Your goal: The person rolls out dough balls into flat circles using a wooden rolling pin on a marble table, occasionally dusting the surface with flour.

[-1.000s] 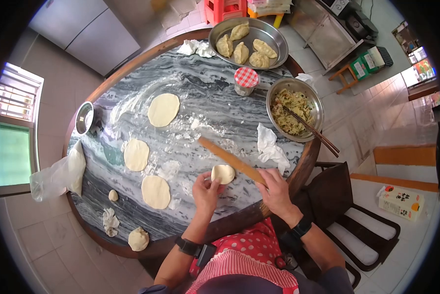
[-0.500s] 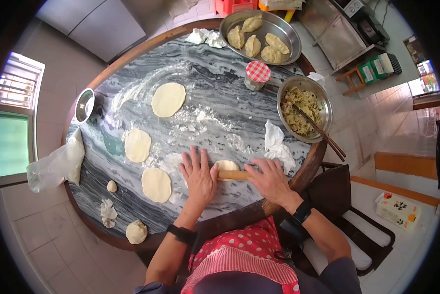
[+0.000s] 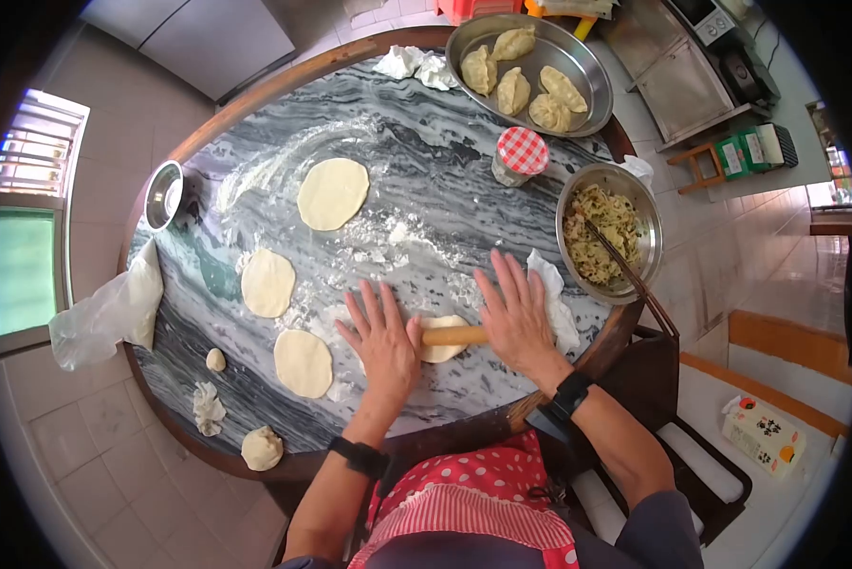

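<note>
A wooden rolling pin (image 3: pixel 456 336) lies across a small dough round (image 3: pixel 445 354) near the table's front edge. Over the pin's left end my left hand (image 3: pixel 385 347) lies flat, its fingers spread and pointing away from me. My right hand (image 3: pixel 519 327) rests on the other end, fingers stretched out; both pin ends are hidden beneath the palms. Left of my hands are flattened wrappers: a near one (image 3: pixel 304 364), a middle one (image 3: pixel 268 283) and a far one (image 3: pixel 333 193). Loose flour (image 3: pixel 388 237) streaks the marble tabletop.
At the far right stand a metal pan (image 3: pixel 601 104) of pleated dumplings, a jar with a checked lid (image 3: pixel 521 152) and a bowl of filling (image 3: pixel 604 228) with chopsticks (image 3: pixel 635 280). A flour bag (image 3: pixel 141 303), small bowl (image 3: pixel 164 196) and dough lump (image 3: pixel 262 449) sit along the left edge.
My right hand has stretched its fingers out flatter, reaching farther forward over the pin. My left hand stays nearly in place. The whole view has shifted slightly.
</note>
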{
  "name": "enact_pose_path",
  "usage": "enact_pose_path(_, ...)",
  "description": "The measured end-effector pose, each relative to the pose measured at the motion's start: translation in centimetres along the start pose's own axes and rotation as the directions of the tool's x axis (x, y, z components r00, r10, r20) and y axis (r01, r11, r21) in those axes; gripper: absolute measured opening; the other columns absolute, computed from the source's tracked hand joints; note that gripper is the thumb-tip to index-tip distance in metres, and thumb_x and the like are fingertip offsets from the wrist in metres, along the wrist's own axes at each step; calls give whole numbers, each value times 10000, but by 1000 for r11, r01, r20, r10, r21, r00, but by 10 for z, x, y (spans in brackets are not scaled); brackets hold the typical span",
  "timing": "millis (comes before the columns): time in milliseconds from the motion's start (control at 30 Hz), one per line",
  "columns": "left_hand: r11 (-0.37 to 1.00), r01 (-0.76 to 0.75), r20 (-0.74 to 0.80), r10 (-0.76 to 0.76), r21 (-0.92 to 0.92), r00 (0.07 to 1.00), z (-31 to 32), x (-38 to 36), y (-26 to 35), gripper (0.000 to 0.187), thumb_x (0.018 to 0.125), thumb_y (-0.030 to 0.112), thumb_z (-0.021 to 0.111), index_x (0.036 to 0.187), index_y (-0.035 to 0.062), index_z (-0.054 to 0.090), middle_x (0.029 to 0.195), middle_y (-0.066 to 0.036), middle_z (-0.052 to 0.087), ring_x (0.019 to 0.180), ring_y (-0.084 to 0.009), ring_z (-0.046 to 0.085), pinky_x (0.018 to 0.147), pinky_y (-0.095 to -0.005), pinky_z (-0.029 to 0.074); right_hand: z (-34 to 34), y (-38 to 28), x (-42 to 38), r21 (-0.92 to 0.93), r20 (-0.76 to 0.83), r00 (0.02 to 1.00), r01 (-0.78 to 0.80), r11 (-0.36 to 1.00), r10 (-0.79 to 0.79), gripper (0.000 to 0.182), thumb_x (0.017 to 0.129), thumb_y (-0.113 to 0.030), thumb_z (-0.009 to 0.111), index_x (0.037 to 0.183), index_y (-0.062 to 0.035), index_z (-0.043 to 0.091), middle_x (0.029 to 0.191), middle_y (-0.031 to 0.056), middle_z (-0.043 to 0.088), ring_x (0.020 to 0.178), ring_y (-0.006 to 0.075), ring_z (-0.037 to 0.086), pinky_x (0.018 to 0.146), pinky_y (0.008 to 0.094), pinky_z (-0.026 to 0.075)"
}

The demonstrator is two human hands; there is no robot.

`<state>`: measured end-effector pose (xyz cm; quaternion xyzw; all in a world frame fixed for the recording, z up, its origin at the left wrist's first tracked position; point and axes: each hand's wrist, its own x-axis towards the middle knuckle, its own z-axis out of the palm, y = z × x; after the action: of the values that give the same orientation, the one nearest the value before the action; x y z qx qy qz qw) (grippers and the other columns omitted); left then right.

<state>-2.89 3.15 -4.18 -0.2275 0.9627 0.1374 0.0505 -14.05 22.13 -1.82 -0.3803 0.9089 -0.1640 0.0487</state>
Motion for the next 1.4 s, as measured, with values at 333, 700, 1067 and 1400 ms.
enact_pose_path(333,1000,-10,-90,10,6,996,-5,3,1,667,1020,390,484,1545,20,305,1639,-252,142,1502,-500,79,1134,-717,21,2,-1,12,23,60,998,18,1000,-20,557,963,-217,590,1473,-65,422,1618,202,209,1511,402,153,1176,650,137)
enact_pose_path(700,891,-395,-315,318,-224,894,-45,-24,-2,492,887,241,701,1310,38,553,1387,-218,479,1267,-423,459,1047,-535,341,-18,12,4,118,-61,982,186,975,-180,515,902,-205,676,1359,-34,510,1466,155,421,1375,325,373,1147,568,234)
enact_pose_path(1067,835,-505,-408,392,-220,825,-12,-16,12,304,736,69,769,994,62,609,1032,-84,630,962,-307,605,797,-419,477,-23,0,-25,255,152,984,51,966,-92,419,857,-123,685,1245,-12,570,1117,156,586,1054,331,584,859,417,496)
enact_pose_path(1400,574,-784,-411,672,-237,616,-57,-21,13,254,782,4,720,1011,38,617,1112,-101,674,918,-279,668,770,-379,550,-44,0,-71,741,289,935,-355,569,207,389,870,-101,718,1219,52,638,1039,127,677,925,211,649,829,322,508)
